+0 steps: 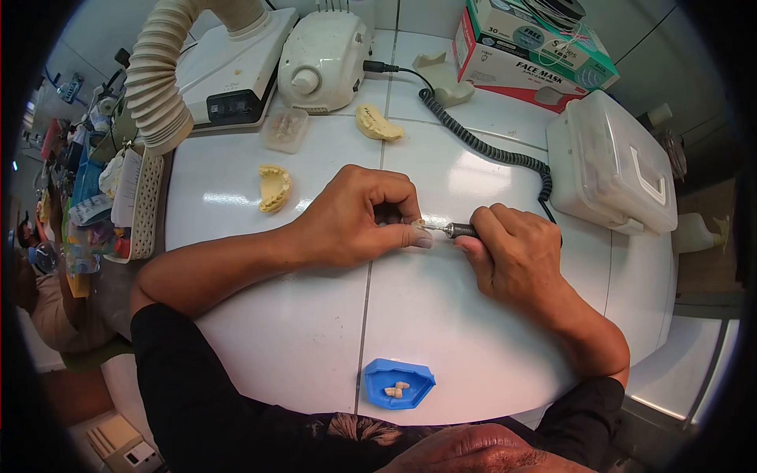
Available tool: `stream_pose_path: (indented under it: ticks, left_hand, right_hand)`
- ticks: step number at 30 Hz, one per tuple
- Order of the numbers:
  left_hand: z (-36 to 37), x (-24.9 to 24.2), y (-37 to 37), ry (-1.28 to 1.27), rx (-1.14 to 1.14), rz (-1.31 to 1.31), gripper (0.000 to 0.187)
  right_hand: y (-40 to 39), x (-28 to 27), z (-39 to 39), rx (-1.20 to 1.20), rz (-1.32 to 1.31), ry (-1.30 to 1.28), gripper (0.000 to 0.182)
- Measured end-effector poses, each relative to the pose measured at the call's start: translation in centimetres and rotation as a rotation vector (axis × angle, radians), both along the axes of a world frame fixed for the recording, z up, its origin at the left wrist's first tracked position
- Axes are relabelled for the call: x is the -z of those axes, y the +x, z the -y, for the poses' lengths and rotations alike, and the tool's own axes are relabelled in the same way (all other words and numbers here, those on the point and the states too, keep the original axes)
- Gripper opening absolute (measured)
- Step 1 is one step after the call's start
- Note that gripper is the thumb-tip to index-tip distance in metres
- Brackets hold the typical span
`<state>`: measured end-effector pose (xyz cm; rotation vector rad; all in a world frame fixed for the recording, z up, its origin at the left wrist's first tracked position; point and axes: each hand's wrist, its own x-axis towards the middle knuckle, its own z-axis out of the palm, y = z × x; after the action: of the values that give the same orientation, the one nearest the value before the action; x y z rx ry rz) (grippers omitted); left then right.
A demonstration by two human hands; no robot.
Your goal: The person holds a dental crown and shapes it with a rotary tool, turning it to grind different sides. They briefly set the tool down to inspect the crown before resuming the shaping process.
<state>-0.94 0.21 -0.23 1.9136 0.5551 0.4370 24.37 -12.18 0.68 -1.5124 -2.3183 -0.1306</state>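
Observation:
My right hand (516,248) is wrapped round a dark rotary handpiece (461,230), whose metal tip points left. The thumb and index finger of my left hand (359,217) pinch a small pale piece (419,225), mostly hidden by the fingertips, and the tip meets it. A coiled black cord (489,150) runs from a white control box (323,63) toward my right hand. Two yellowish dental casts, one (274,189) left of my left hand and another (378,124) behind it, lie on the table. Near my body, a blue tray (410,399) holds small tooth-like pieces (397,389).
A ribbed hose (154,87) hangs over a white device (236,71) at the back left. A small clear box (285,130) lies beside it. At right are a white case (611,162) and face mask boxes (520,71). A basket (146,209) and another person's arm (63,292) are at left.

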Motion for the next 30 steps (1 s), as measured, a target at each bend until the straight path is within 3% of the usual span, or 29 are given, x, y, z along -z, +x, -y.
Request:
stream_pose_path:
  ticks: [30]
  left_hand:
    - [-0.09,0.24,-0.09,0.055,0.004,0.015,0.017]
  right_hand:
    - [0.13,-0.31,-0.24,-0.016,-0.019,-0.049,0.036]
